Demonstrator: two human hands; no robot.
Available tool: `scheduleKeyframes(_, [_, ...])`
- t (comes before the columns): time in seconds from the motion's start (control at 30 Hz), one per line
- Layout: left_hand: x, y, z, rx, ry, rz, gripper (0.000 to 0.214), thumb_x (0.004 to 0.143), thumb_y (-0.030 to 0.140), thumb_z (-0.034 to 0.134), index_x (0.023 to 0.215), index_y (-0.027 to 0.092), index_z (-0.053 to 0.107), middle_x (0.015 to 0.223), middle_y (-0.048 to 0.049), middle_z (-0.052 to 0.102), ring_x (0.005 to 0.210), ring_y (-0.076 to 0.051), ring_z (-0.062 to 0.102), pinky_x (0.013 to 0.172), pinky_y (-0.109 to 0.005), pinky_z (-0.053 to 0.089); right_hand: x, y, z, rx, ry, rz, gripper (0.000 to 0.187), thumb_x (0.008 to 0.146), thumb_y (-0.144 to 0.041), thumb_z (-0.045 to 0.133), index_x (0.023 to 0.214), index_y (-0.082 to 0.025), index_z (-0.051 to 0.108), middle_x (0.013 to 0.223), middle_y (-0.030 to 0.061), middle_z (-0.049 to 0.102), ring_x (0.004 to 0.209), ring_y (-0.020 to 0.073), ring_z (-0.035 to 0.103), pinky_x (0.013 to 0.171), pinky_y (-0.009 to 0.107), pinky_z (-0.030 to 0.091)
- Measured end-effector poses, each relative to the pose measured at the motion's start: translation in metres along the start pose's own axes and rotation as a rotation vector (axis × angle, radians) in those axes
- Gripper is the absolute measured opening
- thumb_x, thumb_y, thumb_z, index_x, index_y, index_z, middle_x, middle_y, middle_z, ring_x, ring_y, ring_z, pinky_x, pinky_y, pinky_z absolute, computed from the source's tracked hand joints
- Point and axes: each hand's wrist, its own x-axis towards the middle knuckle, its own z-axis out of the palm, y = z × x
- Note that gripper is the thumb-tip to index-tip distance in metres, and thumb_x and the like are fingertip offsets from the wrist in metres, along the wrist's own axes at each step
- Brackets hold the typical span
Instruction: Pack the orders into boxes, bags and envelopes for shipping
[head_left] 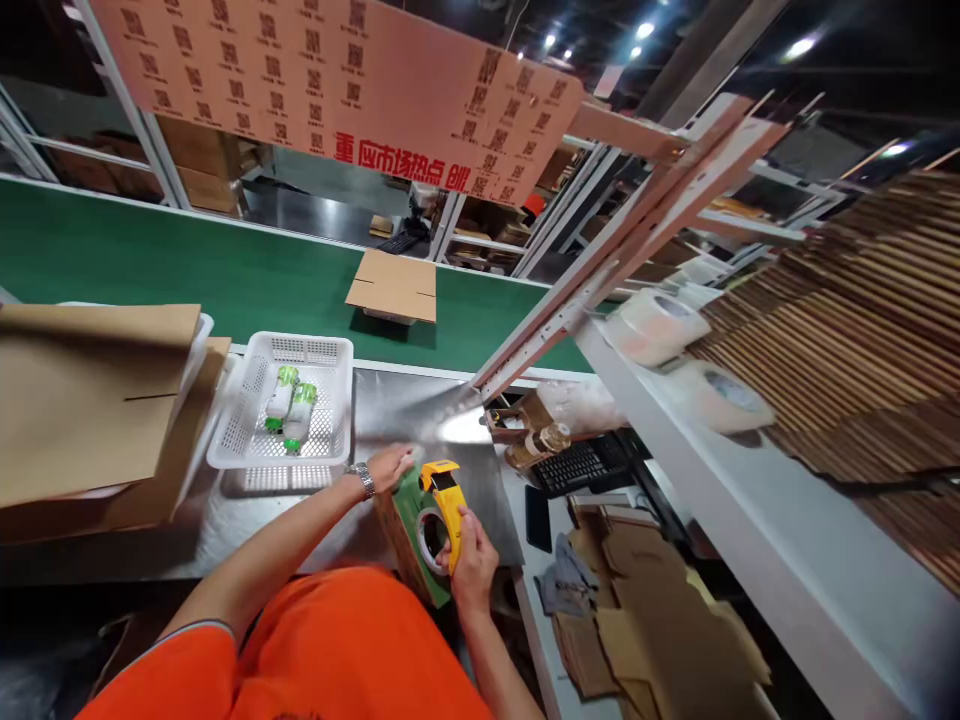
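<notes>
A small green carton (pixel 409 520) stands on the steel table (pixel 420 410) close in front of me. My right hand (pixel 471 565) is closed around a yellow tape dispenser (pixel 444 505) that rests on the carton's top. My left hand (pixel 390 466), with a wristwatch, lies flat on the carton's far edge, fingers stretched out. To the left stands a white plastic basket (pixel 330 420) holding two green-and-white bottles (pixel 291 408).
A green conveyor belt (pixel 150 260) runs behind the table, carrying a closed cardboard box (pixel 394 287). Flat cartons (pixel 75 400) lie stacked at left. Tape rolls (pixel 664 330) sit on the right shelf over a keyboard (pixel 581 465). Cardboard scraps (pixel 645 600) lie lower right.
</notes>
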Motion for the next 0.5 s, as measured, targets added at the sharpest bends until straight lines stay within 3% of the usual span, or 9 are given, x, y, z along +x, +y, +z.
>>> scheduleKeyframes(0.1, [-0.004,0.013,-0.002,-0.036,0.082,-0.086,0.049,0.107,0.048,0.057,0.139,0.014,0.071,0.143,-0.0225,0.073,0.14,-0.036,0.065,0.125,-0.052,0.047,-0.004,0.003,0.001,0.025,0.01,-0.013,0.093,0.074,-0.098,0.073,0.12,-0.018,0.077,0.05,-0.0056,0.055,0.038,0.0188,0.052,0.039,0.032,0.044])
scheduleKeyframes(0.13, [-0.005,0.018,-0.001,-0.059,0.072,-0.131,0.052,0.109,0.054,0.053,0.134,0.014,0.073,0.136,-0.0225,0.076,0.135,-0.037,0.068,0.121,-0.052,0.049,-0.005,0.003,0.001,0.025,0.002,-0.019,0.091,0.074,-0.098,0.073,0.118,-0.018,0.077,0.05,-0.0053,0.056,0.038,0.0187,0.052,0.039,0.032,0.044])
scheduleKeyframes(0.2, [-0.007,0.027,0.001,-0.139,-0.048,-0.242,0.066,0.108,0.071,0.045,0.108,0.015,0.079,0.102,-0.0178,0.081,0.107,-0.035,0.078,0.1,-0.05,0.06,-0.007,0.003,0.001,0.017,-0.016,-0.032,0.088,0.072,-0.099,0.073,0.112,-0.022,0.078,0.051,-0.0048,0.057,0.038,0.0186,0.053,0.039,0.033,0.044])
scheduleKeyframes(0.3, [-0.007,0.036,0.01,-0.274,-0.244,-0.382,0.074,0.1,0.084,0.051,0.074,0.018,0.072,0.068,-0.009,0.072,0.068,-0.026,0.073,0.07,-0.041,0.061,-0.008,0.003,0.002,0.005,-0.04,-0.05,0.082,0.073,-0.099,0.072,0.109,-0.025,0.079,0.052,-0.0044,0.059,0.038,0.0193,0.055,0.038,0.033,0.045])
scheduleKeyframes(0.4, [-0.003,0.038,0.016,-0.307,-0.25,-0.425,0.058,0.094,0.068,0.072,0.065,0.019,0.067,0.064,-0.0053,0.07,0.06,-0.019,0.066,0.065,-0.035,0.058,-0.005,0.001,0.004,-0.002,-0.058,-0.049,0.083,0.074,-0.099,0.071,0.109,-0.025,0.08,0.05,-0.0043,0.058,0.037,0.0194,0.054,0.038,0.033,0.045])
scheduleKeyframes(0.5, [0.004,0.029,0.01,-0.23,-0.185,-0.432,0.047,0.092,0.049,0.077,0.059,0.018,0.065,0.057,-0.0022,0.064,0.056,-0.017,0.061,0.063,-0.032,0.054,-0.002,-0.007,0.001,-0.053,-0.132,-0.064,0.084,0.07,-0.093,0.079,0.118,-0.024,0.082,0.055,-0.0019,0.065,0.039,0.0184,0.055,0.04,0.033,0.048])
